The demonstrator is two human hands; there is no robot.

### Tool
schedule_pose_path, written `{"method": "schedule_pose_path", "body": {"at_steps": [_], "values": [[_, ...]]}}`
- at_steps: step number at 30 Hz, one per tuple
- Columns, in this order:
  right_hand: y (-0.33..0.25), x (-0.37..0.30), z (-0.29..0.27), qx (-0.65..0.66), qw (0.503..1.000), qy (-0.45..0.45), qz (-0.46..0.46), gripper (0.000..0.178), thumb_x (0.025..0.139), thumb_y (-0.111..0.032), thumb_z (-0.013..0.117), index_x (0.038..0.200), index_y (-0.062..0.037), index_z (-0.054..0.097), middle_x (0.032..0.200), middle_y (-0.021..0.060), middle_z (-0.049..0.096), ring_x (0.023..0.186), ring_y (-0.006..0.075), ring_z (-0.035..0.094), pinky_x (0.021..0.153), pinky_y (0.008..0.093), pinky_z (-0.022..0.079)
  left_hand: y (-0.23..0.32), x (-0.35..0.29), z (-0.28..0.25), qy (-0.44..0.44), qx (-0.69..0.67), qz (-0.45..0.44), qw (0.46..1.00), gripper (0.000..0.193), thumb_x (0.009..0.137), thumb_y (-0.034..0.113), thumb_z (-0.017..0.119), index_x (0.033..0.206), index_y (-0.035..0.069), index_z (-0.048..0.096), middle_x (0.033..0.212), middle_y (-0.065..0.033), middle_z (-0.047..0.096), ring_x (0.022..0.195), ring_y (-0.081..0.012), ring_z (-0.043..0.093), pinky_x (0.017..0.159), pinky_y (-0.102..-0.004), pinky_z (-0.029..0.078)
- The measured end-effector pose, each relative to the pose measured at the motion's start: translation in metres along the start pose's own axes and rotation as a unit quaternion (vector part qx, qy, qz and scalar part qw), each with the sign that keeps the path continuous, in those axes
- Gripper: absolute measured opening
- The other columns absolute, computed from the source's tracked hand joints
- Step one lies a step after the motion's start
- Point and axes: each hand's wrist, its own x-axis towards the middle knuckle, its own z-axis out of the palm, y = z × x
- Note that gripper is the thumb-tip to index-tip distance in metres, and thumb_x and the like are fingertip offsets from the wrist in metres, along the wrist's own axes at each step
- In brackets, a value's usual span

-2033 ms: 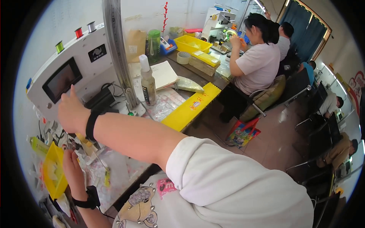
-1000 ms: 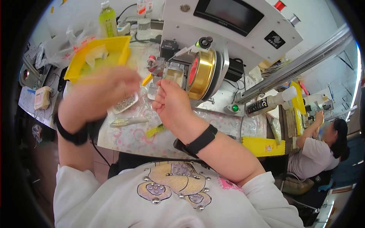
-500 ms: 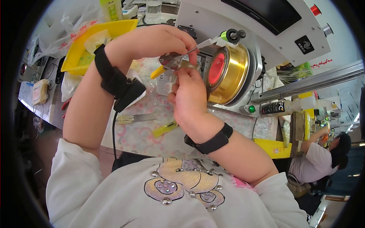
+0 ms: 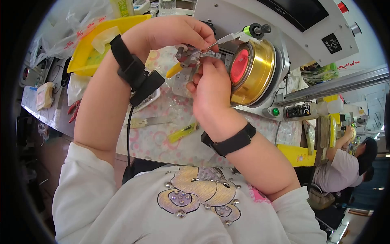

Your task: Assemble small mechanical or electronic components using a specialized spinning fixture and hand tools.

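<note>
My left hand [image 4: 190, 34] arches over a small metal fixture [image 4: 189, 57], coming in from its far left. Its fingers are bent together beside a thin metal rod [image 4: 221, 40]; what they grip is hidden. From the near side my right hand [image 4: 212, 81] reaches up, thumb and forefinger pinched at the fixture's right edge, on something too small to name. A yellow handle-like piece [image 4: 174, 70] sticks out of the fixture toward me. Just right of my right hand stands a gold drum [image 4: 262, 75] with a red face [image 4: 240, 66].
A white machine [image 4: 227, 16] with a screen fills the back right. At left is a yellow tray [image 4: 81, 63]. A flat metal strip [image 4: 156, 120] and a yellow-green piece [image 4: 183, 132] lie on the patterned cloth [image 4: 150, 142]. A bottle [image 4: 300, 111] and another person [image 4: 337, 171] are at right.
The whole view has shifted slightly, so things sit further right and higher. Both hands' fingertips have moved a little away from me at the fixture, and their bent and pinched grips remain.
</note>
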Motion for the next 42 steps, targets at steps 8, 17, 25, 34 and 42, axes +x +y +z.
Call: {"method": "schedule_pose_path", "body": {"at_steps": [8,17,25,34,42], "values": [[-0.023,-0.063,-0.026,-0.115,0.988,-0.071,0.07,0.027,0.09,-0.017,0.046,0.114,-0.0061,0.046,0.082,0.0006,0.046,0.064,0.0093,0.043,0.056,0.0247,0.038,0.024,-0.063,0.031,0.232,0.27,0.22,0.908,0.006,0.078,0.004,0.054,0.084,0.002,0.053,0.095,-0.0033,0.057,0.087,-0.0146,0.056,0.08,-0.0289,0.043],[-0.017,-0.047,-0.087,-0.723,0.545,-0.247,-0.346,0.035,0.074,-0.007,0.051,0.109,-0.007,0.053,0.081,0.0092,0.053,0.074,0.0256,0.056,0.058,0.0366,0.045,-0.015,-0.074,0.086,0.241,0.305,0.302,0.87,0.011,0.07,-0.001,0.059,0.076,0.005,0.051,0.082,-0.0087,0.06,0.093,-0.0319,0.057,0.091,-0.043,0.039],[0.001,-0.028,-0.091,-0.77,0.416,-0.261,-0.407,0.033,0.07,-0.011,0.055,0.103,-0.0073,0.058,0.075,0.0057,0.049,0.067,0.0217,0.054,0.053,0.0347,0.044,-0.035,-0.061,0.09,0.266,0.3,0.335,0.853,0.019,0.064,-0.002,0.063,0.078,0.004,0.051,0.073,-0.0084,0.053,0.08,-0.0326,0.059,0.065,-0.0392,0.045],[-0.003,-0.026,-0.097,-0.642,0.516,-0.235,-0.516,0.035,0.063,-0.009,0.06,0.097,-0.0027,0.059,0.084,0.0076,0.054,0.059,0.0201,0.054,0.046,0.0294,0.043,-0.04,-0.054,0.097,0.282,0.235,0.402,0.838,0.02,0.062,-0.003,0.061,0.079,0.001,0.052,0.072,-0.0098,0.055,0.074,-0.0349,0.06,0.068,-0.0397,0.047],[-0.03,-0.041,-0.089,-0.568,0.525,-0.277,-0.57,0.035,0.066,-0.004,0.057,0.1,0.0058,0.056,0.089,0.018,0.057,0.055,0.0228,0.053,0.042,0.0282,0.04,-0.043,-0.055,0.099,0.305,0.203,0.433,0.824,0.021,0.068,-0.006,0.053,0.088,0.001,0.051,0.073,-0.0089,0.057,0.072,-0.033,0.059,0.07,-0.0415,0.048]]}}
